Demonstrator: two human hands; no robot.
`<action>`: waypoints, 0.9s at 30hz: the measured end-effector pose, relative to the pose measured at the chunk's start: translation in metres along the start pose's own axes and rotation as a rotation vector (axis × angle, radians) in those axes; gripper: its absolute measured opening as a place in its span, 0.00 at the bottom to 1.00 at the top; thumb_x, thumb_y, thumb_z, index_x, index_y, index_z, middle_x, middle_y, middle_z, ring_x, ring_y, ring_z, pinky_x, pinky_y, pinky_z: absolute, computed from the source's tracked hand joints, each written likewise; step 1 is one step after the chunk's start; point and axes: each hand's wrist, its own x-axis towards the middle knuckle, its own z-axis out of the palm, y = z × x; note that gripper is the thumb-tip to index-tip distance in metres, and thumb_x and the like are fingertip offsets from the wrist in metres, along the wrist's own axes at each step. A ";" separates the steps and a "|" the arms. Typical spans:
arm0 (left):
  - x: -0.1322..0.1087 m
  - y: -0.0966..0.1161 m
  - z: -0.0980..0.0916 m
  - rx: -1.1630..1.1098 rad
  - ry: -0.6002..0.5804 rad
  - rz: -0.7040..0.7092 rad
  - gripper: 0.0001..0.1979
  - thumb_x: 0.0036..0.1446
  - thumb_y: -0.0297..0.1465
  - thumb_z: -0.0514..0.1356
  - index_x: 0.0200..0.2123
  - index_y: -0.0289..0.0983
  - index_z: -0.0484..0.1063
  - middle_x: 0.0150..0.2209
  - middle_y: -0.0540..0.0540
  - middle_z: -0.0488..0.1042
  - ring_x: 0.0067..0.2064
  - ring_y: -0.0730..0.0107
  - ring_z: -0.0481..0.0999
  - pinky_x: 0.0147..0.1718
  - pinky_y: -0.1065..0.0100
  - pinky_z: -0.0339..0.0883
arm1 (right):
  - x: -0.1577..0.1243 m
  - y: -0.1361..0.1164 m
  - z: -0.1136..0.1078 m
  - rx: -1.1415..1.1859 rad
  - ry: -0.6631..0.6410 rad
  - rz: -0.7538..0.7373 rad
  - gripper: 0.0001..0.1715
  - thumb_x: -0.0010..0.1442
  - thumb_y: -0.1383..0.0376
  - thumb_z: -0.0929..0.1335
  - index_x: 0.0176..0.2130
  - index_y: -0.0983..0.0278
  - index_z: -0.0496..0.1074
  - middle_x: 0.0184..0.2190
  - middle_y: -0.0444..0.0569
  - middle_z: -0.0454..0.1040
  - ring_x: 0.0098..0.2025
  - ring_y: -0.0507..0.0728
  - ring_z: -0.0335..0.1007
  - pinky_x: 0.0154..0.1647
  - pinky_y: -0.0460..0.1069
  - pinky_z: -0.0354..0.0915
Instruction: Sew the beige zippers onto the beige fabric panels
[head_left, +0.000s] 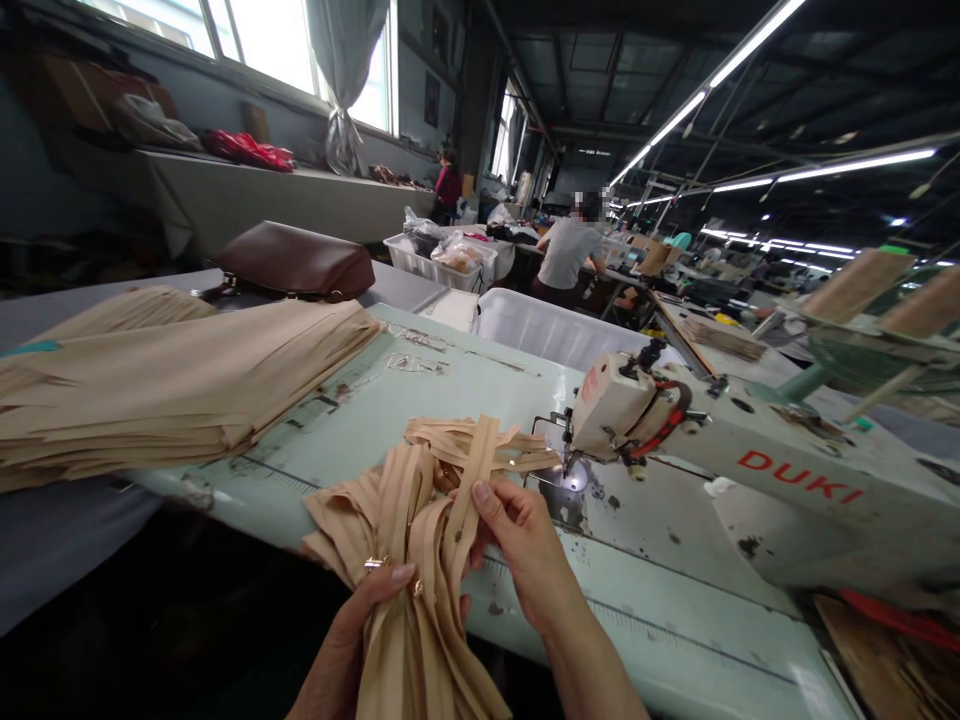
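A bunch of beige zippers (397, 500) with small metal pulls hangs over the front edge of the sewing table. My left hand (379, 600) is closed around the bunch, its thumb lying across the tapes near a shiny pull. Between thumb and fingers, my right hand (514, 535) pinches one zipper (480, 455) whose end points up and away. Behind the bunch, more beige strips (525, 455) lie toward the needle of the sewing machine (626, 410), which stands to the right of my hands. The fingers under the bunch are mostly hidden.
A tall stack of beige fabric pieces (172, 375) covers the table's left side, with a brown leather bag (292, 262) behind it. White plastic bins (555, 325) stand beyond the table. Thread cones (859, 280) rise at the right. A person (570, 250) sits working farther back.
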 end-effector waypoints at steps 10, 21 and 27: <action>-0.002 -0.001 -0.003 0.054 -0.056 -0.095 0.28 0.57 0.35 0.65 0.58 0.28 0.69 0.32 0.35 0.82 0.38 0.38 0.82 0.39 0.46 0.75 | 0.001 -0.001 -0.001 -0.068 0.049 -0.013 0.27 0.62 0.46 0.67 0.40 0.68 0.77 0.21 0.44 0.70 0.18 0.48 0.60 0.16 0.42 0.58; 0.004 -0.014 -0.001 0.160 -0.070 0.079 0.11 0.55 0.25 0.66 0.43 0.28 0.77 0.29 0.37 0.82 0.30 0.53 0.82 0.34 0.59 0.76 | -0.004 -0.004 0.001 -0.314 0.049 -0.026 0.24 0.63 0.47 0.67 0.37 0.66 0.74 0.22 0.41 0.63 0.20 0.47 0.55 0.18 0.42 0.52; 0.011 -0.012 -0.009 0.204 -0.094 0.137 0.09 0.54 0.25 0.67 0.38 0.28 0.77 0.30 0.36 0.81 0.28 0.55 0.81 0.31 0.61 0.76 | -0.012 -0.021 -0.009 -0.190 -0.243 0.123 0.18 0.55 0.56 0.75 0.39 0.67 0.76 0.35 0.48 0.75 0.30 0.50 0.68 0.29 0.44 0.65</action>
